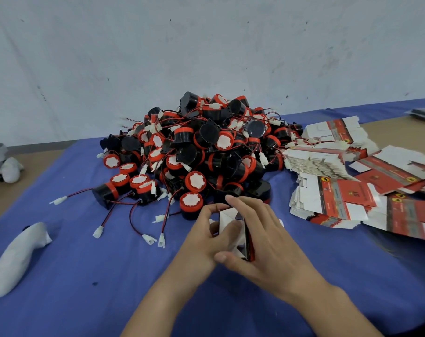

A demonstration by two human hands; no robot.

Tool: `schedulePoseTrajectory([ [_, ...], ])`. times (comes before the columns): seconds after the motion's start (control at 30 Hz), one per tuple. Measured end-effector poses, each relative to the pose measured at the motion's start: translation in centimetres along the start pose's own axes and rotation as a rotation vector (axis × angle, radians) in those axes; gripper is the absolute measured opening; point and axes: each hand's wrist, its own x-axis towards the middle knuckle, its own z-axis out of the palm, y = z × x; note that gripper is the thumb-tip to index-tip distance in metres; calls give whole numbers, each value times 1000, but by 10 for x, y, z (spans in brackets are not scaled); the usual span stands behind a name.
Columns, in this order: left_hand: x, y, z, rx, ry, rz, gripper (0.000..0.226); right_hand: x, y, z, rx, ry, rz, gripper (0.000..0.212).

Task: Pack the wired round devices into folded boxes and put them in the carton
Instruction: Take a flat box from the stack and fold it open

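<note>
A big heap of round black-and-red devices (201, 147) with red-black wires and white plugs lies at the middle of the blue cloth. In front of it both hands hold one small box (233, 229), white inside with a red and dark outside, its flaps partly folded. My left hand (204, 242) grips its left side with fingers curled over the top. My right hand (262, 234) covers its right side, thumb under the near edge. Flat unfolded boxes (340, 186), red and white, lie in spread stacks at the right. No carton is in view.
The blue cloth (85, 276) covers a tan table against a pale wall (158, 57). A white wrapped object (17, 259) lies at the left near edge. Another white and grey bundle (5, 164) sits at the far left. Loose plugs (155, 239) trail left of my hands.
</note>
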Motion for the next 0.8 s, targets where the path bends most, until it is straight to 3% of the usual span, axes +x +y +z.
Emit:
schedulePoseTrajectory([
  [0.27,-8,7,-8,-152,-217,-73,36,-7,2,3,-56,10,-33,78],
  [0.6,-6,7,-6,-221,-160,-65,37,-4,-5,6,-98,85,-73,73],
  [0.8,-5,11,-13,-471,-216,-187,37,-3,-1,-4,183,145,-24,71],
])
